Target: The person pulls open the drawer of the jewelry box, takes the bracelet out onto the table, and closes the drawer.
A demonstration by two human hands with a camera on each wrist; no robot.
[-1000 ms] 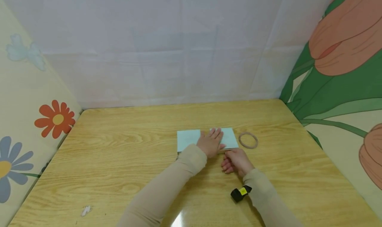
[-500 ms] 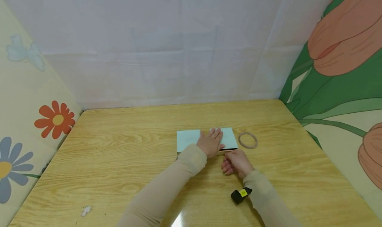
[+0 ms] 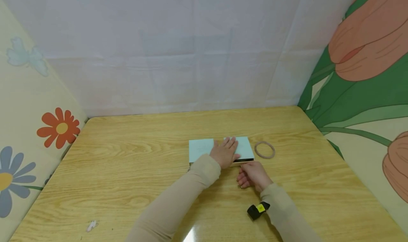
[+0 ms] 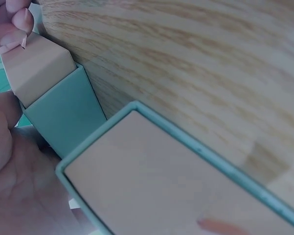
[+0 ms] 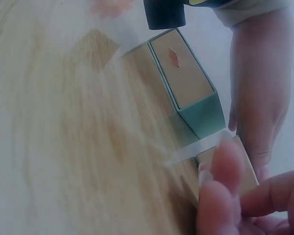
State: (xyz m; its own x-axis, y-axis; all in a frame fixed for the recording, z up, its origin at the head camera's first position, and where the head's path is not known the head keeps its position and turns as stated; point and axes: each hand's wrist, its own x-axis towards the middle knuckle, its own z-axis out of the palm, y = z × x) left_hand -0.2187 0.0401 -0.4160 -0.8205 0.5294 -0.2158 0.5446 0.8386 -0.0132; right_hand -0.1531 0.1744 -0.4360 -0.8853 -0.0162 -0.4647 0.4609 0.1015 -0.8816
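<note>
Box (image 3: 244, 147) pressed under left hand (image 3: 224, 154), fingers spread; tab (image 4: 24, 42) on part-open drawer (image 4: 41, 68) pinched by right hand (image 3: 255, 174); ring (image 3: 267, 157) seen right of both.

You face a wood-grain table (image 3: 137, 157) in what may be a small screened booth: a creased pale sheet (image 3: 175, 58) backs the surface's far edge, and flower-printed panels (image 3: 366, 114) flank its left and right edges.
</note>
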